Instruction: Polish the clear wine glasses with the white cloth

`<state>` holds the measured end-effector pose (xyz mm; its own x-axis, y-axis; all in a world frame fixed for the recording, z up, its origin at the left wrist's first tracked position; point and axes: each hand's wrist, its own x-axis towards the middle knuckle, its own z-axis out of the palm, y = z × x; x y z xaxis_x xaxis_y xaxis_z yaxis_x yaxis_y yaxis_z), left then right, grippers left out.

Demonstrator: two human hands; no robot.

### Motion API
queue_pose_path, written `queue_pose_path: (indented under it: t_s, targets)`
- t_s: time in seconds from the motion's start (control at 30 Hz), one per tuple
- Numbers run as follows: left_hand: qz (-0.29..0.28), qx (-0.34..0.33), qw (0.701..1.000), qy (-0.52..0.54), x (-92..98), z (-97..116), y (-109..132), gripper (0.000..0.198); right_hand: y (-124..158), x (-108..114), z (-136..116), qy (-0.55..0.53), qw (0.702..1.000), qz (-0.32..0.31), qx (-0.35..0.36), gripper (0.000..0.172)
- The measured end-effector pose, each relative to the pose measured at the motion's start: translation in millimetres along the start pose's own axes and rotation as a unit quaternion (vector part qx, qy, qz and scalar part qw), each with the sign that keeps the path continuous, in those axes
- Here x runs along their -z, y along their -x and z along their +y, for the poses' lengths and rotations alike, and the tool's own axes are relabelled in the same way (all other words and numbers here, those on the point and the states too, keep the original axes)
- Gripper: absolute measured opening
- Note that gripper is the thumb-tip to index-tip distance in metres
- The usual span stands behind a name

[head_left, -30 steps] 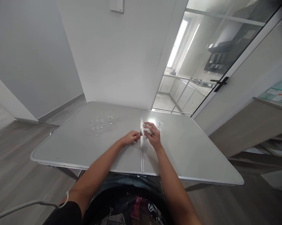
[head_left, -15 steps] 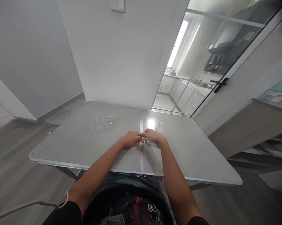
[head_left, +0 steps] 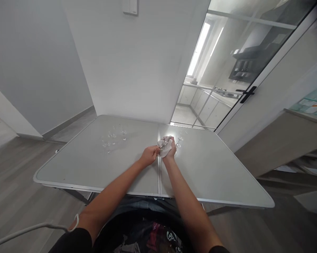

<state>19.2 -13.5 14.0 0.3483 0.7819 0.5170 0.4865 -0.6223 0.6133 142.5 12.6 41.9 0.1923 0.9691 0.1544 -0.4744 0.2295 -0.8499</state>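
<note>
In front of me over the table's centre seam, my left hand [head_left: 149, 155] is closed, fingers pinching one end of a small clear stemmed glass [head_left: 163, 144]. My right hand [head_left: 172, 149] is turned palm up and curled round a white cloth [head_left: 165, 151]. Part of the glass lies in the cloth's folds, so its full outline is hidden. Just beyond my right hand another stemmed glass [head_left: 178, 143] stands on the table, apart from my fingers.
Several clear stemmed glasses [head_left: 113, 135] are grouped on the left half of the grey folding table [head_left: 81, 165]. A white wall [head_left: 132, 70] meets its far edge. A glazed door with a black handle [head_left: 248, 94] and a shelf [head_left: 306, 117] are at the right.
My right hand has rolled from palm down to palm up, bringing the cloth and glass into view. My left hand stays closed on the glass, shifted slightly right.
</note>
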Motion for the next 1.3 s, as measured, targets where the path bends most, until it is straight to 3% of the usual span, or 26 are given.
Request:
queue_pose_path:
  t_s: [0.07,0.13,0.3,0.47,0.53,0.63,0.77,0.97,1.0,1.07,1.13,1.17,1.2,1.3]
  targets:
    - [0.020,0.028,0.999,0.009,-4.3,2,-2,0.042,10,-11,12,-0.048,0.995,0.085,0.028,0.051]
    - [0.043,0.046,0.998,0.023,-5.8,1,-4,0.041,21,-17,20,-0.027,0.992,0.112,0.059,0.050]
    - [0.088,0.057,0.988,0.111,-2.7,-11,-4,0.026,33,-18,26,0.162,0.981,-0.004,0.104,0.041]
    - [0.084,0.058,0.983,0.152,-2.9,-18,-5,0.026,23,-9,20,0.184,0.976,-0.058,0.102,0.036]
    - [0.063,0.048,0.988,0.129,-2.4,-18,-6,0.027,19,-5,19,0.171,0.978,-0.066,0.097,0.035]
    - [0.031,0.057,0.998,0.009,1.6,-19,-6,0.023,18,0,20,0.180,0.977,-0.073,0.090,0.034]
    - [0.015,0.107,0.984,-0.144,9.4,-19,-4,0.017,16,3,26,0.219,0.971,-0.061,0.077,0.033]
    - [-0.007,0.077,0.989,-0.130,14.6,-16,-3,0.025,9,5,34,0.182,0.983,-0.008,0.000,0.043]
    - [0.006,0.072,0.991,-0.117,15.0,-15,-3,0.029,9,5,34,0.167,0.986,0.002,-0.011,0.046]
    - [0.084,0.082,0.991,-0.064,15.8,-13,-5,0.033,10,4,34,0.135,0.990,-0.004,-0.029,0.050]
    - [0.183,0.107,0.976,0.052,16.6,-11,-8,0.028,13,2,32,0.099,0.993,-0.050,-0.048,0.051]
    - [0.205,0.122,0.962,0.133,17.0,-11,-9,0.027,15,1,31,0.083,0.991,-0.085,-0.067,0.051]
    - [0.201,0.138,0.944,0.222,17.4,-11,-10,0.031,17,0,29,0.070,0.986,-0.123,-0.093,0.051]
    - [0.107,0.180,0.872,0.442,17.3,-15,-13,0.054,20,0,24,0.061,0.960,-0.219,-0.162,0.052]
